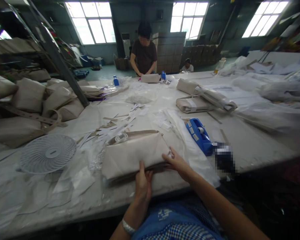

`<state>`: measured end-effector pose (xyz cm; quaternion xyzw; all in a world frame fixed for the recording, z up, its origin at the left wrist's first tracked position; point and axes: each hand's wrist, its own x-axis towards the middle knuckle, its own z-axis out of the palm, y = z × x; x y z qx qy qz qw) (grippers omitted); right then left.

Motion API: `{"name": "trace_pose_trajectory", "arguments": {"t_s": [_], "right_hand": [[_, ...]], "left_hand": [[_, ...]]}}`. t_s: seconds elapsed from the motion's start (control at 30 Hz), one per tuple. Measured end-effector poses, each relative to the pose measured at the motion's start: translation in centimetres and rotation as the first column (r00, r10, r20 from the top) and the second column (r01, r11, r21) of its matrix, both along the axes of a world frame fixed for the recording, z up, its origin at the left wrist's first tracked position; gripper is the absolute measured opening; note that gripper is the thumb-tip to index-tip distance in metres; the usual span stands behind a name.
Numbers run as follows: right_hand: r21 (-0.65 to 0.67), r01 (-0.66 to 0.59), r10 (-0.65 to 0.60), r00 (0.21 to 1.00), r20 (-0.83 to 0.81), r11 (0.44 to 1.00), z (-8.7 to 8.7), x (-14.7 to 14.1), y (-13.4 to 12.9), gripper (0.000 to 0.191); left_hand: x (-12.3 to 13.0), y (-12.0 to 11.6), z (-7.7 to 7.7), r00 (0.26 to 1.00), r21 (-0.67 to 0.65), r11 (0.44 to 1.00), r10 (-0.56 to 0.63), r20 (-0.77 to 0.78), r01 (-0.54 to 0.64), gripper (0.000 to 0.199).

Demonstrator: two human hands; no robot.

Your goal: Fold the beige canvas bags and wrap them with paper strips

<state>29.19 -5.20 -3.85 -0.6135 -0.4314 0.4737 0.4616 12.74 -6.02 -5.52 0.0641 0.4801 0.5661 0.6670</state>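
Observation:
A cream handbag (135,154) lies on the table in front of me, its strap rolled up at the top left. My left hand (143,181) grips the bag's near lower edge, thumb on the front face and fingers underneath. At the bag's right end, my right hand (175,161) pinches the side, with the thumb on the front and the fingers by the corner. A blue tape dispenser (199,136) rests to the right of the bag. Clear plastic sheeting (190,156) lies between the dispenser and the bag.
On the left are a round white fan (49,153) and a heap of cream bags (30,95) beside a metal post (61,56). Paper strips (110,128) litter the middle. Wrapped bags (202,98) lie at right. A co-worker (144,53) stands across the table.

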Motion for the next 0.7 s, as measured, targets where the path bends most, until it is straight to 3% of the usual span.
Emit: {"name": "trace_pose_trajectory", "arguments": {"t_s": [0.07, 0.13, 0.2, 0.23, 0.33, 0.4, 0.47, 0.5, 0.53, 0.6, 0.63, 0.7], "right_hand": [[0.327, 0.023, -0.154, 0.912, 0.379, 0.945, 0.4, 0.2, -0.3, 0.075], [0.513, -0.234, -0.200, 0.729, 0.655, 0.826, 0.4, -0.7, -0.7, 0.073], [0.421, -0.548, -0.070, 0.548, 0.834, 0.722, -0.3, -2.1, -0.9, 0.068], [0.356, -0.639, -0.010, 0.479, 0.878, 0.682, -1.0, -2.7, -1.0, 0.067], [0.273, -0.691, 0.036, 0.397, 0.917, 0.669, -3.6, -3.5, -1.0, 0.064], [0.267, -0.688, 0.033, 0.390, 0.920, 0.675, -4.9, -3.2, -1.0, 0.062], [0.271, -0.688, 0.028, 0.390, 0.920, 0.674, -5.4, -2.9, -1.2, 0.059], [0.272, -0.685, 0.026, 0.391, 0.920, 0.676, -5.5, -2.9, -1.2, 0.057], [0.270, -0.679, 0.026, 0.392, 0.920, 0.683, -5.4, -2.9, -1.3, 0.055], [0.268, -0.667, 0.032, 0.400, 0.916, 0.695, -5.0, -3.0, -1.3, 0.053], [0.265, -0.664, 0.042, 0.408, 0.912, 0.699, -4.7, -3.1, -1.3, 0.053], [0.263, -0.664, 0.077, 0.437, 0.896, 0.700, -4.2, -3.0, -1.3, 0.053]], "left_hand": [[0.2, -0.1, -0.2, 1.000, -0.024, 1.000, -0.001, -0.004, 0.001, 0.022], [0.4, 0.1, -0.1, 1.000, -0.036, 0.999, -0.016, -0.004, 0.016, 0.021], [0.4, 0.3, -0.1, 0.999, -0.038, 0.998, -0.052, -0.003, 0.052, 0.023], [0.2, 0.4, 0.0, 0.997, -0.045, 0.996, -0.079, -0.010, 0.079, 0.024], [-1.3, 0.1, -0.2, 0.965, -0.118, 0.964, -0.250, -0.079, 0.240, 0.029], [-3.4, -0.4, -0.1, 0.866, -0.148, 0.878, -0.476, -0.152, 0.456, 0.030], [-5.8, -0.6, 0.2, 0.655, -0.098, 0.722, -0.670, -0.351, 0.685, 0.037], [-6.8, -0.6, 0.6, 0.523, -0.102, 0.650, -0.685, -0.507, 0.753, 0.041], [-7.7, -0.3, 1.0, 0.422, -0.074, 0.639, -0.587, -0.691, 0.766, 0.042], [-8.4, 0.7, 1.5, 0.227, 0.029, 0.655, -0.219, -0.949, 0.755, 0.042], [-8.3, 1.4, 1.5, 0.143, 0.101, 0.644, -0.013, -0.990, 0.758, 0.043], [-7.5, 2.6, 0.6, 0.019, 0.190, 0.555, 0.299, -0.954, 0.810, 0.050]]}}
